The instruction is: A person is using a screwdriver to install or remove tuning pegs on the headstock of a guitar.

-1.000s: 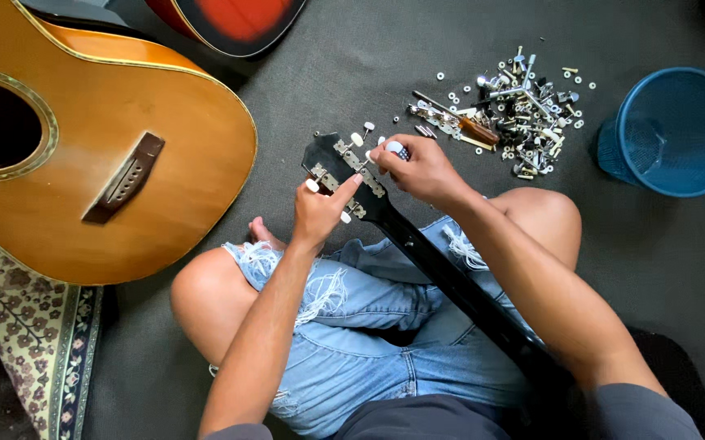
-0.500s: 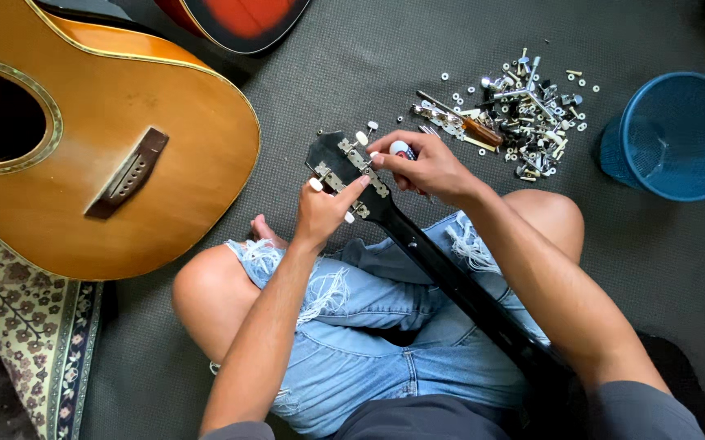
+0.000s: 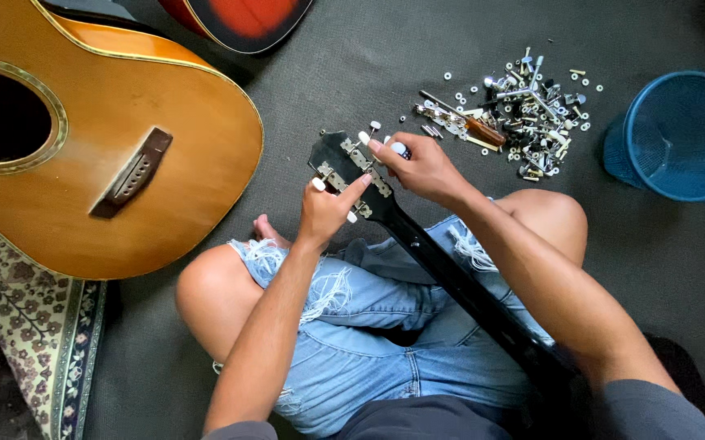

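Note:
A black guitar neck (image 3: 450,277) lies across my lap, its headstock (image 3: 344,167) pointing up and away from me. My left hand (image 3: 328,208) pinches a white tuner peg on the headstock's left side. My right hand (image 3: 421,167) grips the right side of the headstock, fingers closed around a small white and dark object that looks like a tool handle, its tip hidden by my fingers. Silver tuner plates with white pegs run along both edges of the headstock.
A tan acoustic guitar body (image 3: 100,147) lies on the dark carpet at left, over a patterned rug (image 3: 35,334). A red guitar body (image 3: 238,20) sits at the top. A pile of metal screws, washers and tuner parts (image 3: 523,114) is beside a blue basket (image 3: 678,134).
Both hands stay on the headstock with only slight finger shifts. The view has drifted a little; nothing was picked up or released.

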